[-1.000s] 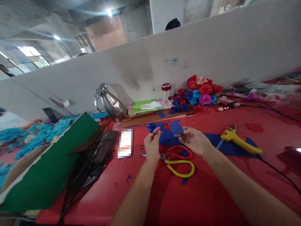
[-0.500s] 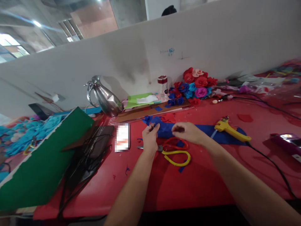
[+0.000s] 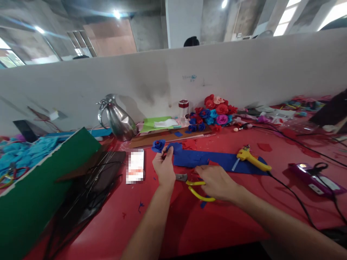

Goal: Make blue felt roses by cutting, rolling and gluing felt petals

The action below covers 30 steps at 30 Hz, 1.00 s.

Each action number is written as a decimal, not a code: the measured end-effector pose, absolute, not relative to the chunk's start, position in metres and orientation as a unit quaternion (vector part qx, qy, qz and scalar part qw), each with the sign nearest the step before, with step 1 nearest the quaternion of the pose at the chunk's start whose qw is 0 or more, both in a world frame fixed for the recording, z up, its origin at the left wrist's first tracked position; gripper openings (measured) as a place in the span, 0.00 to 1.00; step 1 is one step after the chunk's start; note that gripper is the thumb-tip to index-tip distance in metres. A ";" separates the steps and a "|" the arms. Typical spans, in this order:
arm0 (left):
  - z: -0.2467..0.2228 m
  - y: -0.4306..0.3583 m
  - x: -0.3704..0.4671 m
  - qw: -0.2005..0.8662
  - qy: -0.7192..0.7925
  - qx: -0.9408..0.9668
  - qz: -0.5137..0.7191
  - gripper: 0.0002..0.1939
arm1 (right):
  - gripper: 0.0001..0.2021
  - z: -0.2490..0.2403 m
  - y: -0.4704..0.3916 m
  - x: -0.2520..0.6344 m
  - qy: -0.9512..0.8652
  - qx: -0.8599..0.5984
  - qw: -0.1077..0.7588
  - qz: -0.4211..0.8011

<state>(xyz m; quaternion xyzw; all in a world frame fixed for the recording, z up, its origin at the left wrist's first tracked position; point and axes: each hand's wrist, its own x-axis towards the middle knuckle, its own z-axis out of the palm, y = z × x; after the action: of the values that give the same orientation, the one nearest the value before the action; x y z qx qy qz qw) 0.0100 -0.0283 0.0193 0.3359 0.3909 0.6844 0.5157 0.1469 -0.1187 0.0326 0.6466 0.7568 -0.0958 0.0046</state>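
Note:
My left hand (image 3: 165, 167) is closed, pinching a blue paper flower (image 3: 158, 145) with a small blue paper piece (image 3: 175, 147) beside it. My right hand (image 3: 217, 180) has come down on the handles of a pair of scissors (image 3: 201, 197), its fingers curled round them. One handle is yellow; the red one is mostly covered by the hand. The blades point left and run behind my left wrist. Just beyond both hands lies a long strip of blue paper (image 3: 200, 158). A yellow hot glue gun (image 3: 253, 160) rests on the strip's right part.
Paper flowers (image 3: 217, 110) pile up by the wall, near a glass jar (image 3: 183, 112) and a steel jug (image 3: 119, 119). A phone (image 3: 135, 166) lies left of my hands. Farther left leans a green board (image 3: 51, 184). At right sits a purple power box (image 3: 311, 180) with cords.
My right hand has dropped from beside the blue strip onto the scissors' handles. My left hand has lifted the flower and blue piece off to the left. The view has tilted up.

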 end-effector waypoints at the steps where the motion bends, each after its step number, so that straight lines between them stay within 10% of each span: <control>1: 0.019 -0.029 0.009 0.501 0.390 0.346 0.691 0.15 | 0.20 0.035 -0.118 0.155 0.750 0.655 -0.007 -0.090; 18: -0.005 -0.021 0.014 0.517 0.432 0.362 0.645 0.17 | 0.17 0.018 0.006 0.257 0.678 0.726 -0.092 -0.074; 30: -0.007 -0.029 0.026 0.634 0.390 0.398 0.536 0.16 | 0.13 0.025 -0.101 0.310 0.540 0.836 -0.088 0.041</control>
<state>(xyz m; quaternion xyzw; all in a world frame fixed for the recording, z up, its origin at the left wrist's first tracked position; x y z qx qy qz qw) 0.0264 -0.0285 -0.0068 0.3976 0.3905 0.5360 0.6341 0.3100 -0.1011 0.0254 0.8363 0.5395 0.0414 -0.0883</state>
